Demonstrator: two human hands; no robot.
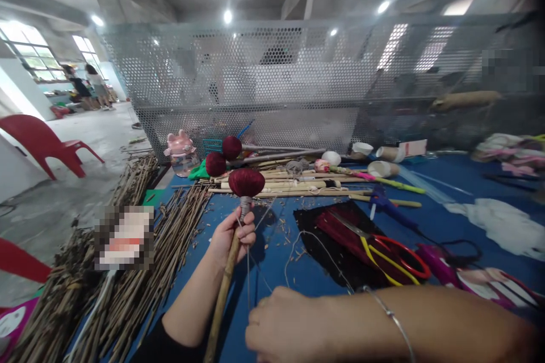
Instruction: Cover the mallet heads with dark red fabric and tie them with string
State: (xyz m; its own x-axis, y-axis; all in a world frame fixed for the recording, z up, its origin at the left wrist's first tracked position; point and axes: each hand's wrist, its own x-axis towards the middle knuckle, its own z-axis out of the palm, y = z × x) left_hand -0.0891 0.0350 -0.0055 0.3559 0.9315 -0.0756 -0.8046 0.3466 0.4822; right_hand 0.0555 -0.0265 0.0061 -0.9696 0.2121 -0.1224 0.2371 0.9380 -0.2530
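Note:
My left hand (pixel 232 236) is closed around a wooden stick (pixel 226 281) topped by a dark red, thread-covered ball (pixel 246 182), like a mallet. Grey cord (pixel 246 204) is wound round the neck just below the ball. From there a length of cord (pixel 248 278) runs down toward my right hand (pixel 292 320), which is closed in a fist low in the view. Its fingertips are hidden, but the cord goes into its grip. Behind lie two similar dark red balls (pixel 232 148) on grey-wrapped sticks.
Bundles of thin twigs (pixel 170 255) lie at left beside a pixelated object. At right, scissors (pixel 383 249) rest on dark cloth (pixel 323 238), near a blue glue gun (pixel 387 207) and white plastic (pixel 502 224). A perforated metal panel (pixel 247 85) stands behind; red chairs (pixel 42 142) are left.

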